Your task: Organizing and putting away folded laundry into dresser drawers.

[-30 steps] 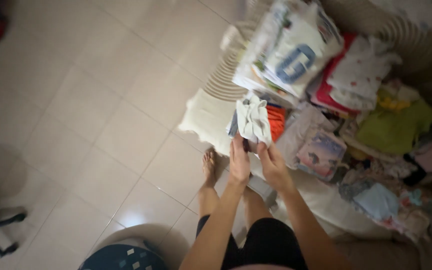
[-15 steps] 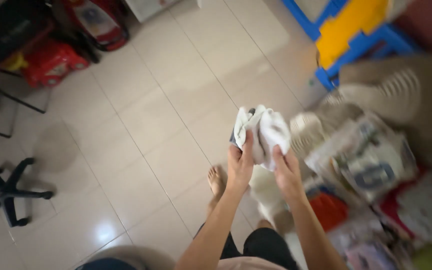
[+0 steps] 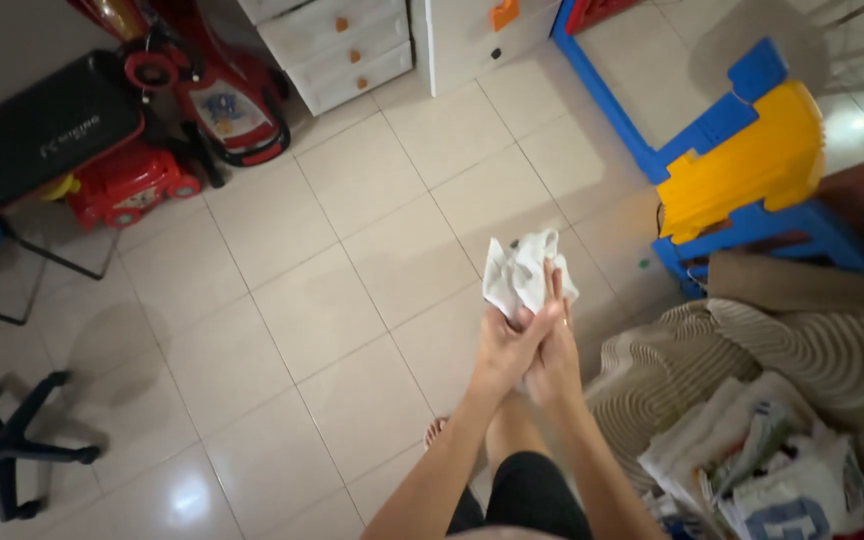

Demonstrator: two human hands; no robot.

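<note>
Both my hands are pressed together in front of me, gripping a small bundle of white cloth (image 3: 522, 275) held up above the tiled floor. My left hand (image 3: 505, 345) clasps it from the left. My right hand (image 3: 555, 350) wraps it from the right, fingers reaching up along the fabric. The cloth is crumpled, with small dark marks on it. My bare foot (image 3: 437, 432) shows below, on the tiles.
A stack of folded clothes (image 3: 767, 465) lies on a beige ribbed blanket (image 3: 752, 345) at the lower right. A blue and yellow plastic frame (image 3: 742, 150) stands at the upper right. White drawers (image 3: 337, 45), red toy cars (image 3: 167, 130) and a black chair base (image 3: 12, 445) line the left.
The view has swung away from the clothes pile towards the open floor and drawers. My hands have come closer together around the white cloth, now clasped tightly.
</note>
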